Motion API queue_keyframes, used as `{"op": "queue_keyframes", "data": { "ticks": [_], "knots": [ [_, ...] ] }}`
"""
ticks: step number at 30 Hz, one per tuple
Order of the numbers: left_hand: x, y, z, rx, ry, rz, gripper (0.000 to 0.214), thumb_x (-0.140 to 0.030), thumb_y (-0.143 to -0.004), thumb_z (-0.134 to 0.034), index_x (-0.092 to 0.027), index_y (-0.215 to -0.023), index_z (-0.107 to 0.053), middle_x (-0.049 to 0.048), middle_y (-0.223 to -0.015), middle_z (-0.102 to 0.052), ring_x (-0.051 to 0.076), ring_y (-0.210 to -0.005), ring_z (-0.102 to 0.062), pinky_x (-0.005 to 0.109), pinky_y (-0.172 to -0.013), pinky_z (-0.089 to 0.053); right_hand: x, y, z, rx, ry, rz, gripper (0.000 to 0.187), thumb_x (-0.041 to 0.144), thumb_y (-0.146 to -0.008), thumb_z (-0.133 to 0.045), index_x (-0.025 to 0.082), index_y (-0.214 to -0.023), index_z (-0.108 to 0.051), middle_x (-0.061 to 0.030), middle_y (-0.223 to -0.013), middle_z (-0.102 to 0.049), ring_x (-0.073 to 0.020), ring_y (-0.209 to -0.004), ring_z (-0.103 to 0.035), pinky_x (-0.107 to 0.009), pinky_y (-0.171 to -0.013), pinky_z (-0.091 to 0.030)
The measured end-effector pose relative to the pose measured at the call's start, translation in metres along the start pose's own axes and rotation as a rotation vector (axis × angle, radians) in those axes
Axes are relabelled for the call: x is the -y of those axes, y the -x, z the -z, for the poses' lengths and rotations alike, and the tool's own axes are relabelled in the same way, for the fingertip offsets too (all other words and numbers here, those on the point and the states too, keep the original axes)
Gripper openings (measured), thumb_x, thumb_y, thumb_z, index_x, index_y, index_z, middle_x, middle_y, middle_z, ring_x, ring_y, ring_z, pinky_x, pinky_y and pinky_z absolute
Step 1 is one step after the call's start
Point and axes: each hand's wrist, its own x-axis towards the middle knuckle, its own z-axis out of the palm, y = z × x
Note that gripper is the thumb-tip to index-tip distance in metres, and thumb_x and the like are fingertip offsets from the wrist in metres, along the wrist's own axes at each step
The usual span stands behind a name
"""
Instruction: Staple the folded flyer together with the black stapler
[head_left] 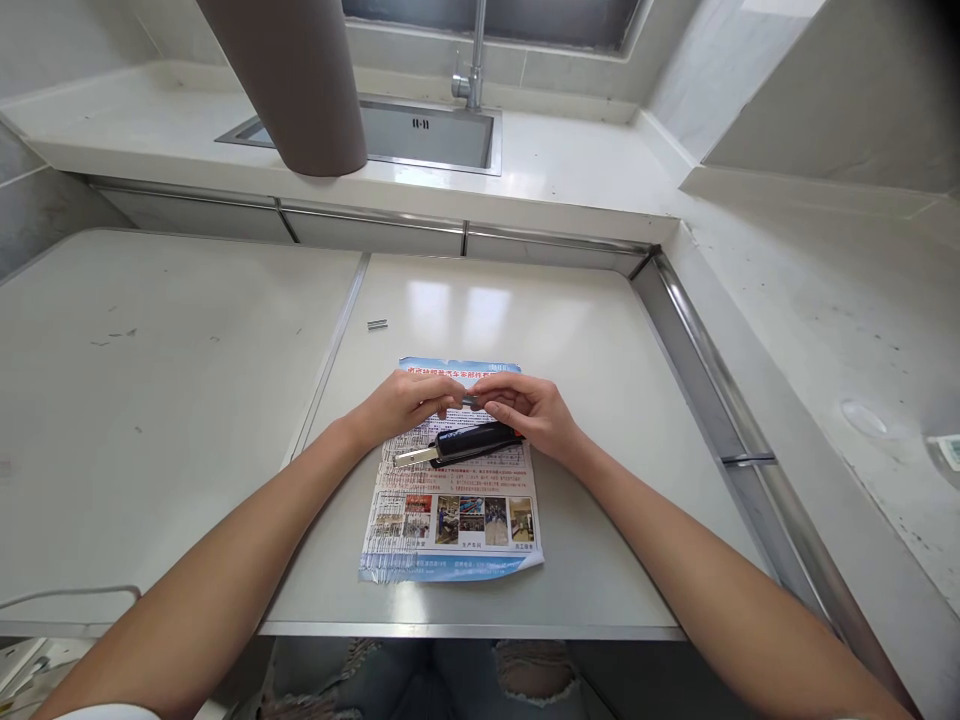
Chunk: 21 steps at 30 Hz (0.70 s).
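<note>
My left hand (409,402) and my right hand (525,410) meet above a printed flyer (454,510) on the white worktop. Together their fingertips pinch a small grey metal piece (470,401), perhaps a strip of staples. A black stapler (465,443) with its metal tray slid out to the left lies on the flyer just below the hands, touching my right hand's fingers. A second short strip of staples (377,324) lies on the worktop beyond the flyer, to the left.
A steel sink (420,135) with a tap (472,60) sits on the raised counter at the back. A brown-grey cylinder (300,80) hangs in the upper left. Metal rails edge the worktop (600,360); a marble counter (847,340) runs along the right.
</note>
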Motion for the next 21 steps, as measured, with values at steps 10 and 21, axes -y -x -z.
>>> {"op": "queue_keyframes", "data": {
  "ticks": [10, 21],
  "knots": [
    [-0.0003, -0.0002, -0.0038, -0.024, -0.035, 0.037, 0.018, -0.040, -0.106, -0.067, -0.023, -0.104, -0.074, 0.0015, -0.081, -0.079, 0.014, -0.067, -0.074, 0.025, -0.066, -0.057, 0.0089, -0.0016, -0.0005, -0.141, 0.204, 0.154, 0.012, 0.038, -0.093, -0.085, 0.026, -0.095, -0.086, -0.0080, -0.103, -0.080, -0.0217, -0.097, -0.076, -0.039, -0.085, -0.068],
    [0.0043, -0.0013, -0.0020, -0.051, -0.119, -0.088, 0.017, -0.031, -0.107, -0.066, -0.028, -0.106, -0.083, 0.0054, -0.110, -0.086, 0.018, -0.095, -0.083, 0.026, -0.080, -0.065, 0.0044, -0.0014, 0.0006, -0.142, 0.255, 0.241, 0.005, 0.029, -0.096, -0.082, 0.028, -0.099, -0.086, -0.0066, -0.102, -0.080, -0.0217, -0.096, -0.076, -0.040, -0.083, -0.066]
  ]
}}
